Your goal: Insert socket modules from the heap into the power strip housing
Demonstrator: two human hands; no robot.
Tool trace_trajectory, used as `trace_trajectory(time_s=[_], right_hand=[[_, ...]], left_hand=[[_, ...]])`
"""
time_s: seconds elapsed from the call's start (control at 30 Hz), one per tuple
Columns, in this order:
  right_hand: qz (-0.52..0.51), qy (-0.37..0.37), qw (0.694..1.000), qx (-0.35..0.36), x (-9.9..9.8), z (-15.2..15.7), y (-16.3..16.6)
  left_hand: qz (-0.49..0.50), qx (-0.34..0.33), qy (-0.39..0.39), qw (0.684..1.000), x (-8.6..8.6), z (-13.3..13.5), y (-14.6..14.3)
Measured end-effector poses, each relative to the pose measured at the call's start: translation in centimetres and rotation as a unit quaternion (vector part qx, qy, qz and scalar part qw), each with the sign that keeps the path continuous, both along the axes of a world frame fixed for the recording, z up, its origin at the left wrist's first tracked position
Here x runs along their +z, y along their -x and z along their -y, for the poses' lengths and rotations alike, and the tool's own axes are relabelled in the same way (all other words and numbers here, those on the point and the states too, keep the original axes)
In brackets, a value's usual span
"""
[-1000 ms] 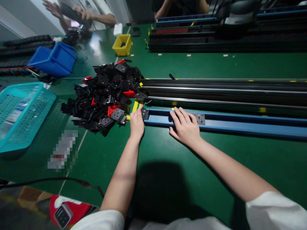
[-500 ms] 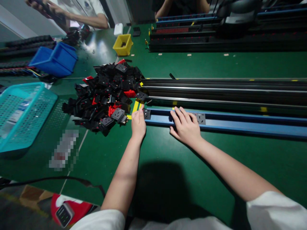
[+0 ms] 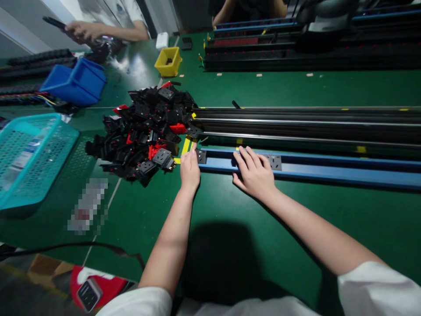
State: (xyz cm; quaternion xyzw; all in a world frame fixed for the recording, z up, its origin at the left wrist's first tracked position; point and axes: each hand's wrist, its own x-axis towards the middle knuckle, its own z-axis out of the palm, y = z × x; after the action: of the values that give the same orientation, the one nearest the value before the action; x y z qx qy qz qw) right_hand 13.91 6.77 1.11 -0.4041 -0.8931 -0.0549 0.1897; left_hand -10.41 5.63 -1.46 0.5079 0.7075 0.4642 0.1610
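A long blue channel rail (image 3: 329,174) lies across the green table in front of me. My left hand (image 3: 190,172) is closed around its left end, beside a black socket module (image 3: 201,157) seated in the channel. Farther along, my right hand (image 3: 255,172) straddles the rail, its thumb on the near side and its fingers across the top. Just past those fingers another black socket module (image 3: 275,162) sits in the channel, partly covered by the hand. Whatever lies under my right palm is hidden.
Left of the rail is a heap of black and red socket modules (image 3: 144,118). Dark metal rails (image 3: 296,127) run behind the blue one. Farther off are a yellow bin (image 3: 168,61), a blue bin (image 3: 74,83) and a turquoise basket (image 3: 33,162). A co-worker's hand (image 3: 87,31) holds a dark object.
Both my hands stay in place on the blue rail. At the back left, the co-worker's hands and the dark object have shifted.
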Motion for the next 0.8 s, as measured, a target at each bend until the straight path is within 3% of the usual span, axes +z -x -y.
trace_trajectory(time_s=[0.17, 0.8], right_hand=[[0.001, -0.002, 1.0, -0.002, 0.05, 0.0, -0.01], [0.012, -0.015, 1.0, -0.005, 0.15, 0.04, 0.01]], left_hand=[[-0.001, -0.05, -0.007, 0.999, 0.48, -0.04, -0.67], [-0.044, -0.08, 0.005, 0.996, 0.35, 0.16, -0.29]])
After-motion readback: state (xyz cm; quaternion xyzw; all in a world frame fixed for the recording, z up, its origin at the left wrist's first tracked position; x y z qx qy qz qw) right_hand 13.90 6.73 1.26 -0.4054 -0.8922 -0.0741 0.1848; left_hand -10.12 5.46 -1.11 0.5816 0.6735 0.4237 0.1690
